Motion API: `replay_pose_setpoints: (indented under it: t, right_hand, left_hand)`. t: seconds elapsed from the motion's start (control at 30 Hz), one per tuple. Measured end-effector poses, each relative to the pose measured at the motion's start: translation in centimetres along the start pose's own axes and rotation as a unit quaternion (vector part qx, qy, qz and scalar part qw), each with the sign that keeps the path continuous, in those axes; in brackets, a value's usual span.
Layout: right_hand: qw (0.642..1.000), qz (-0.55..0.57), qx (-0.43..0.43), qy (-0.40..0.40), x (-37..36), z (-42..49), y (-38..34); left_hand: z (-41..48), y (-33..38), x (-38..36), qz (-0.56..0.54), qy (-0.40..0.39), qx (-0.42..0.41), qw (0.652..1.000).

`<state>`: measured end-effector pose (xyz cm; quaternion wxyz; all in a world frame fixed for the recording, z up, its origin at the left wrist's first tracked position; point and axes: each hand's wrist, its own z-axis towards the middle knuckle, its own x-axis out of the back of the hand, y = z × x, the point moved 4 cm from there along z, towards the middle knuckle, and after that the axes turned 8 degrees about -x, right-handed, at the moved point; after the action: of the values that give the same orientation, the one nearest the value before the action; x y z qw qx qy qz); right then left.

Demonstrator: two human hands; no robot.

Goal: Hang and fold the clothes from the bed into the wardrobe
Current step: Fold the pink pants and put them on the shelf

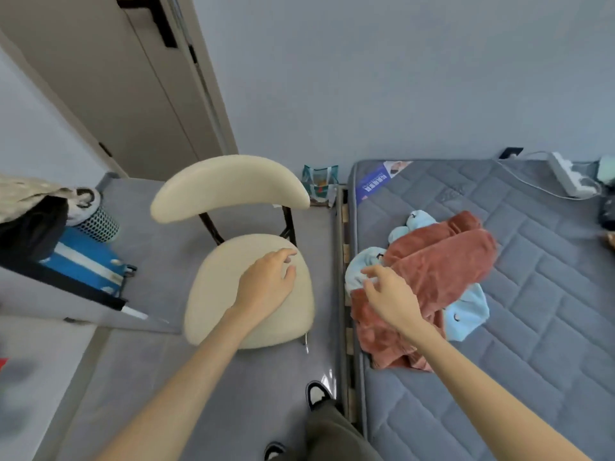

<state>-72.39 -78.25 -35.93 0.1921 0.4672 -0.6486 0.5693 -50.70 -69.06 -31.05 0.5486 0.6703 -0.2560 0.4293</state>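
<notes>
my right hand [387, 291] reaches loose-fingered onto the rust and blue clothes [429, 281] on the bed [539, 327], my left hand [266, 281] spread empty over the chair [246, 291] beside; one careless grab could drag both garments off.

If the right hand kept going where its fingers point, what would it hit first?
Probably the light blue garment on the bed: the right hand reaches over the rust-red garment toward it. The fingertips may already touch it; depth is unclear.
</notes>
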Motion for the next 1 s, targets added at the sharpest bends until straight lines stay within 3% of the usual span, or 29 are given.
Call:
replay_pose_setpoints:
  t: [0.23, 0.4, 0.53, 0.67, 0.77, 0.87, 1.0]
  right_hand:
    - [0.981, -0.068, -0.160, -0.084, -3.9, 2.0, 15.2]
    - [0.966, -0.063, -0.210, -0.140, -7.4, 3.4, 21.7]
    - [0.956, -0.113, -0.237, -0.132, -9.6, 5.0, 24.6]
    - [0.958, -0.179, -0.195, -0.111, -10.7, 6.2, 24.5]
    - [0.975, -0.075, -0.161, -0.136, -10.7, 5.6, 22.1]
    - [0.989, -0.005, -0.071, -0.127, -9.0, 4.8, 17.2]
    - [0.988, 0.113, -0.009, -0.108, -4.8, 4.2, 9.7]
  left_hand:
    - [3.3, 2.4, -15.1, -0.046, -0.157, -0.008, 0.987]
    - [2.9, 2.0, -23.5, -0.062, -0.271, -0.032, 0.960]
    - [2.2, 0.7, -27.6, -0.072, -0.308, -0.027, 0.948]
    - [2.0, -0.4, -28.7, -0.090, -0.298, -0.016, 0.950]
    - [1.6, -1.0, -28.2, -0.105, -0.289, -0.008, 0.951]
    - [1.2, -1.1, -26.5, -0.115, -0.285, -0.007, 0.951]
    - [0.1, -0.6, -22.6, -0.150, -0.244, -0.007, 0.958]
